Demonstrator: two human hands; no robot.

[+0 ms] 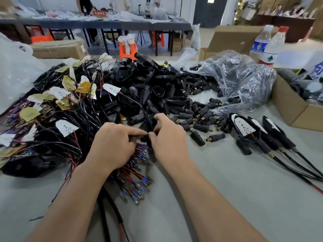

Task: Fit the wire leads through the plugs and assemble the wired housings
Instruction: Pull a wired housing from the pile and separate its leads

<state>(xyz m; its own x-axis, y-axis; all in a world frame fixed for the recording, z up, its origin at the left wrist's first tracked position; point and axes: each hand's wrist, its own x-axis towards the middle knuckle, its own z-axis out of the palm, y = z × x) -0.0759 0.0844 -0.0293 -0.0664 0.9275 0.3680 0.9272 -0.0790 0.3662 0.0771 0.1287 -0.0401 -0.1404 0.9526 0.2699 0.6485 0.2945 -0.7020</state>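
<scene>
Pinching one black plug [146, 137] together, left hand [111, 145] and right hand [168, 138] meet; its wire [139, 107] runs toward the far edge of the table [227, 180].

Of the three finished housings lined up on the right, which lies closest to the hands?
The leftmost housing, beside the loose plugs; the other two sit farther right, toward the cardboard box.

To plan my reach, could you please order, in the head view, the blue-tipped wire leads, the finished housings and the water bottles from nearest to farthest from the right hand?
1. Blue-tipped wire leads, just left of the right hand.
2. Finished housings, farther right on the table.
3. Water bottles, far back right.
</scene>
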